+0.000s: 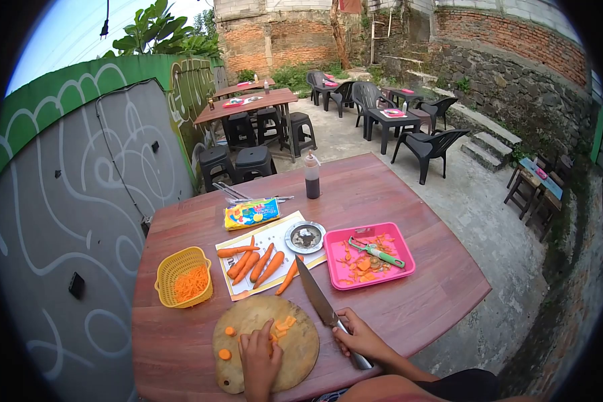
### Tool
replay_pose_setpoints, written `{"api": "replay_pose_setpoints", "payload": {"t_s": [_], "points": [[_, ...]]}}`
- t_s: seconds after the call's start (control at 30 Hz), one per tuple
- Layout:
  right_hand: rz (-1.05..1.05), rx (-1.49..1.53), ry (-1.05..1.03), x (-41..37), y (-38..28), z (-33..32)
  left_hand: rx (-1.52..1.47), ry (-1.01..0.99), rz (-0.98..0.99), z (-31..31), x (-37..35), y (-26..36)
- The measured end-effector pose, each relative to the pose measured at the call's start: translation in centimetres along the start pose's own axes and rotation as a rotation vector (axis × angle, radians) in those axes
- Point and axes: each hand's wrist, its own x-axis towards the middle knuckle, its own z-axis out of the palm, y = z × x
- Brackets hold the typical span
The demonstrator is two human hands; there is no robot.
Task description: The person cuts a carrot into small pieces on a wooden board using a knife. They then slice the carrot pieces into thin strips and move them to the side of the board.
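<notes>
Carrot rounds (225, 354), two, lie on one board (238, 315), left fingers (264, 333) curled, hold unclear, right fingers (349, 315) wrapped round one knife (318, 301).

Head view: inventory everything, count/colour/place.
Table: 1, red-brown, foreground
Chopping board: 1, tan, table's near side
Carrot pieces: several, orange, on board
Paper: 1, mostly white, mid-table
Carrots: several, orange, on/beside paper
Dish: 1, silver, on paper
Packet: 1, yellow/blue, beyond paper
Bottle: 1, dark contents, table's far side
Basket: 1, yellow, table's left
Shredded carrot: 1 heap, orange, in basket
Tray: 1, pink, table's right
Peeler: 1, green/white, in tray
Chairs: several, black, background
Stools: several, black, background
Knife: 1, silver, right of board
Left hand: 1, bare, at carrot pieces
Right hand: 1, bare, around knife handle
</notes>
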Motion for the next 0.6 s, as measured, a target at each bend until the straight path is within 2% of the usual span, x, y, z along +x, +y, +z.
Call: {"api": "replay_pose_setpoints", "payload": {"t_s": [0.53,0.6], "points": [[0.000,0.059,0.000,0.05,-0.24,0.15,-0.075,-0.009,-0.058,-0.22,-0.09,0.12],[-0.019,0.073,0.022,-0.06,-0.43,0.31,-0.028,0.032,-0.003,-0.01,-0.04,-0.08]]}}
